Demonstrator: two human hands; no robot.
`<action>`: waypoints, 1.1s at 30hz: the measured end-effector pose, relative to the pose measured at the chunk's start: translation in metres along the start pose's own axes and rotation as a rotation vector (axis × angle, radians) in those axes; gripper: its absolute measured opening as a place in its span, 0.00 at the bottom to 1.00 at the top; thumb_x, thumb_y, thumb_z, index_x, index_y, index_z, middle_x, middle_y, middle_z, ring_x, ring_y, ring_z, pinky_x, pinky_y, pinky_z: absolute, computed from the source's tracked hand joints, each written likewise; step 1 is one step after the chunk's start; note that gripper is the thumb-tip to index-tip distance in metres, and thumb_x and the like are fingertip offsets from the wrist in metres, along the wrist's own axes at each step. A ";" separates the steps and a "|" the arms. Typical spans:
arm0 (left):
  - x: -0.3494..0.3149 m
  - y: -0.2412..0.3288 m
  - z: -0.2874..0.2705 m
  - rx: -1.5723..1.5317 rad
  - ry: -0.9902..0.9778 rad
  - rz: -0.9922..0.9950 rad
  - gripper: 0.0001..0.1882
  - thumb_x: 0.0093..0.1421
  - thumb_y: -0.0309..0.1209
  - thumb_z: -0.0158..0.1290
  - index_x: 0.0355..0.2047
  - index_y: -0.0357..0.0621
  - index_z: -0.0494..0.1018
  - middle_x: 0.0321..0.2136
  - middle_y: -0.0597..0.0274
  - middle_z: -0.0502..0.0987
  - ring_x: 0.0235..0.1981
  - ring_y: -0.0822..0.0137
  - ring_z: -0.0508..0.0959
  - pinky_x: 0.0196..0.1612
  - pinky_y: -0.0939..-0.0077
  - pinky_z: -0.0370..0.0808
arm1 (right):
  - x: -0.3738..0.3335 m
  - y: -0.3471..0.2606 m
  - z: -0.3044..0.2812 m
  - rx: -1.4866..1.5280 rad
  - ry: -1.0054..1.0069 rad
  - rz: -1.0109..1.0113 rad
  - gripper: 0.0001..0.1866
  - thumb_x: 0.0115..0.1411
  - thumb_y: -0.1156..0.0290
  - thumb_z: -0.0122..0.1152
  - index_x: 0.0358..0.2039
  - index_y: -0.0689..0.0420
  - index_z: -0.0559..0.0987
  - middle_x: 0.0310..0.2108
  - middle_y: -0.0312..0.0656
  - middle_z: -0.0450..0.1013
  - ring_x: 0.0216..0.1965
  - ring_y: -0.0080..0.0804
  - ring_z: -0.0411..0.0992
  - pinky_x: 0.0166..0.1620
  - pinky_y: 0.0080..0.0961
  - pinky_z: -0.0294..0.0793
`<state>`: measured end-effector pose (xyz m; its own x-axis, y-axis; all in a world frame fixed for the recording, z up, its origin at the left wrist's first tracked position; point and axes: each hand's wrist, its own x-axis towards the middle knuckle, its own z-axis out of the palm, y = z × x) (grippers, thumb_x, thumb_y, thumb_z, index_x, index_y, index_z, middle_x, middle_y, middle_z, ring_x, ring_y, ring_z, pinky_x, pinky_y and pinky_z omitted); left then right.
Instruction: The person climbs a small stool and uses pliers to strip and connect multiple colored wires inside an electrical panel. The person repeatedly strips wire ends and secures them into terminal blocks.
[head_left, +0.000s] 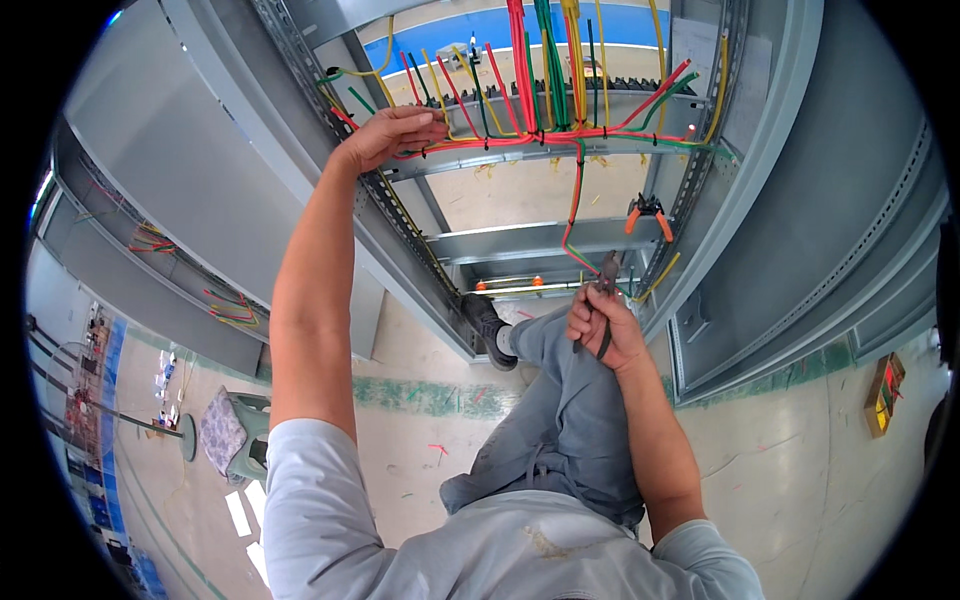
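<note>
At the left of the wire bundle, my left hand (400, 135) is closed, with its fingertips at a yellow wire (438, 82). Red, green and yellow wires (545, 70) rise from a tied harness (480, 142) along the cabinet's crossbar. Lower down, in front of my raised knee, my right hand (608, 325) is wrapped round dark-handled pliers (608, 272), their jaws pointing up. Close to those jaws, a red and green branch (575, 200) drops from the harness. A wire stripper with orange handles (650, 216) is at the cabinet's right side, apart from both hands.
Grey cabinet posts (290, 150) frame the work on both sides, and a lower rail (530, 240) crosses near my shoe (487, 328). Behind my left arm stands a stool with a patterned cover (228, 432). An open box (884, 395) lies on the floor at right.
</note>
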<state>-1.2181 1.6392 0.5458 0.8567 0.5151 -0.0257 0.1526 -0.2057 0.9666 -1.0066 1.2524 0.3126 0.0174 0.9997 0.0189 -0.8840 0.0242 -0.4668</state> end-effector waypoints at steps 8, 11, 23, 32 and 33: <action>-0.006 -0.004 0.004 -0.025 0.042 -0.018 0.32 0.68 0.44 0.57 0.64 0.36 0.65 0.58 0.50 0.75 0.62 0.57 0.74 0.67 0.62 0.68 | -0.003 0.001 0.006 -0.015 0.016 -0.005 0.09 0.70 0.63 0.56 0.41 0.56 0.73 0.28 0.37 0.67 0.29 0.29 0.67 0.37 0.34 0.70; -0.010 -0.004 0.009 -0.033 0.059 -0.031 0.31 0.68 0.44 0.57 0.64 0.38 0.66 0.59 0.52 0.75 0.62 0.58 0.74 0.66 0.62 0.68 | -0.005 0.001 0.006 -0.025 0.007 -0.010 0.09 0.70 0.63 0.55 0.41 0.55 0.73 0.28 0.36 0.67 0.28 0.28 0.66 0.37 0.34 0.70; -0.032 0.032 0.071 0.045 -0.294 -0.037 0.33 0.67 0.45 0.56 0.65 0.38 0.66 0.62 0.51 0.72 0.65 0.57 0.70 0.66 0.60 0.68 | -0.001 0.002 0.002 0.020 -0.004 -0.010 0.08 0.70 0.64 0.56 0.39 0.55 0.72 0.28 0.37 0.67 0.29 0.32 0.68 0.37 0.37 0.72; 0.024 0.049 0.061 -0.087 -0.479 0.045 0.36 0.67 0.45 0.55 0.70 0.41 0.60 0.68 0.48 0.64 0.71 0.54 0.62 0.71 0.56 0.59 | -0.004 0.000 -0.002 0.030 0.005 -0.012 0.09 0.70 0.63 0.56 0.40 0.55 0.73 0.28 0.37 0.67 0.29 0.31 0.66 0.37 0.35 0.69; 0.028 0.048 0.057 -0.085 -0.501 0.053 0.35 0.68 0.44 0.55 0.70 0.40 0.60 0.69 0.50 0.63 0.71 0.54 0.62 0.71 0.55 0.59 | -0.004 0.000 -0.003 0.037 0.007 -0.015 0.09 0.70 0.63 0.56 0.40 0.55 0.73 0.28 0.37 0.67 0.29 0.30 0.65 0.37 0.35 0.69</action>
<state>-1.1588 1.5969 0.5769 0.9964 0.0397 -0.0750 0.0799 -0.1416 0.9867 -1.0052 1.2482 0.3102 0.0338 0.9992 0.0197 -0.9005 0.0390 -0.4331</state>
